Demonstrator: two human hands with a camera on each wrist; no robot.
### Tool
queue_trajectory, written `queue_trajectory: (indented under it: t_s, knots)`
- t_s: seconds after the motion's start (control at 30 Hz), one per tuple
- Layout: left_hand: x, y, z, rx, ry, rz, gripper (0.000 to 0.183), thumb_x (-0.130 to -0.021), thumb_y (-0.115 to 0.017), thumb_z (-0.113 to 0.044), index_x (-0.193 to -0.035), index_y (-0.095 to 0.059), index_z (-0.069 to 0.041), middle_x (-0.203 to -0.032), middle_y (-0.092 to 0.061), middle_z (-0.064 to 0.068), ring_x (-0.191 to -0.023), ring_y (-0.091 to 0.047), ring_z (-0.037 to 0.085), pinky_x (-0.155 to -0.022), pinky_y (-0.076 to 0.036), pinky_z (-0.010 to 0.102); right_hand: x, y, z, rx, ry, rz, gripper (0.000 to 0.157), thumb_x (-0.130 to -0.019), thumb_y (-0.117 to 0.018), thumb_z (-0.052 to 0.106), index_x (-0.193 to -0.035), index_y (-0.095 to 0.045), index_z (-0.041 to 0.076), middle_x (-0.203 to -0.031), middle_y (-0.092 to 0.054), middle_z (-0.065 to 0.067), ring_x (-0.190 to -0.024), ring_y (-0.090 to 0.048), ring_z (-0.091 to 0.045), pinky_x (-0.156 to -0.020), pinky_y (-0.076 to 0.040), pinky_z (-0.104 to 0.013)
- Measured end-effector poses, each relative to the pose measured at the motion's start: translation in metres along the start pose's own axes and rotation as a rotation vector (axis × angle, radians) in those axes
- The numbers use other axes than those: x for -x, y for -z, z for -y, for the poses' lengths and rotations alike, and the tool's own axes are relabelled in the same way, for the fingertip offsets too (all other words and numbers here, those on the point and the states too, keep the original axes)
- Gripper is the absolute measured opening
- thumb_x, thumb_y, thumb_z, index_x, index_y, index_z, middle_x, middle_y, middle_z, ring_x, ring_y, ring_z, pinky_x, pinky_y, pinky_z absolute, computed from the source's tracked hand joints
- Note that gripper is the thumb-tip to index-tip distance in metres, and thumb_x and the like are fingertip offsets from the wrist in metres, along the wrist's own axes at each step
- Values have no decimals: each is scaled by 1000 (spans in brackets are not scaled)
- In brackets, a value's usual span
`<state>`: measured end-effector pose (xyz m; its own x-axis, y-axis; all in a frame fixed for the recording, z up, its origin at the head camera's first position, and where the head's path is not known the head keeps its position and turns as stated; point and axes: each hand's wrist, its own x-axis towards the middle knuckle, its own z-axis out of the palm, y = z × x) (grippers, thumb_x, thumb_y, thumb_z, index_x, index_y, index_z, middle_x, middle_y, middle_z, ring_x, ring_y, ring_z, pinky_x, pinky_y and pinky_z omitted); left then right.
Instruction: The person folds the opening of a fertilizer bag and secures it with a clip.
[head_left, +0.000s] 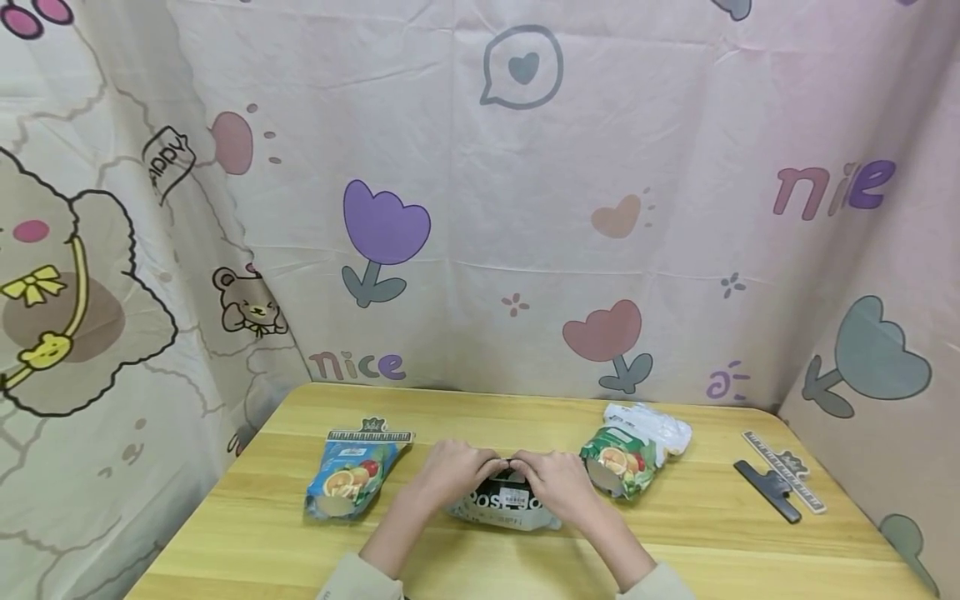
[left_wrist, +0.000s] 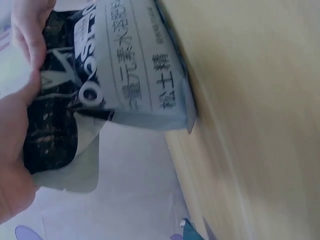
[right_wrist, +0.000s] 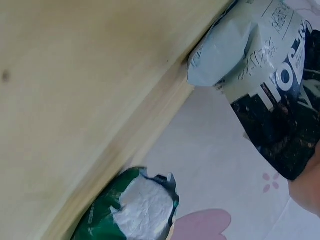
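Observation:
A black and pale-grey plastic bag [head_left: 504,518] with large white lettering stands on the table at the middle front. My left hand [head_left: 456,468] grips its top edge from the left, thumb toward the centre. On the other side my right hand [head_left: 558,485] pinches the same edge, the two thumbs close together. In the left wrist view the bag [left_wrist: 137,75] has a dark upper part and a creased, folded corner. The right wrist view shows the bag's other end [right_wrist: 270,60], its base on the table. Fingers behind the bag are partly hidden.
To the left lies a blue fruit-print bag [head_left: 347,483] with a piano-key clip [head_left: 371,435] across its top. A green fruit-print bag [head_left: 621,461] with a crumpled white part lies right of the hands. Farther right are a piano-key clip [head_left: 808,493] and a dark clip [head_left: 765,490].

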<state>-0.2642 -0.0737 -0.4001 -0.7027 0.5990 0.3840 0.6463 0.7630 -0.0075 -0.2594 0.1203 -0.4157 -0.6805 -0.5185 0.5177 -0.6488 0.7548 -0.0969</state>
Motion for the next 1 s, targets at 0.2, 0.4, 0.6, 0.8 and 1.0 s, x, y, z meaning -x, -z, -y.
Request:
queue_trajectory:
  t_s: [0.2,0.4,0.6,0.8,1.0]
  knots:
    - [0,-3,-5,-42,54,-24,33,-95,-46,-37,-84,-70,-18,-49,-42,-11,-43,-31,5,-43,-28,19,0,-4,2,75,-46,-9,16,-92,-55,29,-84,-64,19,-45,-24,12,-40,-22,-3,-37,-21,-20]
    - [3,-4,-5,69,78,-16,32,-95,-48,-37,-90,-71,-15,-68,-63,-8,-50,-45,5,-51,-38,22,3,1,0,-50,-32,50,19,-95,-50,27,-94,-66,17,-52,-44,11,-44,-34,-3,-43,-34,-24]
    - [4,-5,-6,65,87,7,33,-96,-45,-35,-99,-71,-15,-78,-68,-4,-58,-56,9,-57,-45,25,5,3,-2,-107,9,32,15,-94,-53,17,-102,-66,14,-60,-58,4,-46,-40,-4,-47,-40,-25]
    - [3,-7,-7,18,97,2,35,-97,-42,-36,-100,-71,-17,-61,-57,-7,-46,-40,6,-47,-35,20,4,2,-4,-122,-1,33,13,-93,-54,15,-98,-66,14,-63,-60,1,-45,-41,-4,-41,-35,-21]
    - [9,-7,1,219,107,15,29,-96,-47,-31,-102,-69,-13,-93,-69,0,-82,-64,19,-75,-49,34,9,7,-10,-280,-44,127,20,-96,-48,18,-106,-65,12,-94,-68,-5,-81,-64,-20,-70,-51,-35]
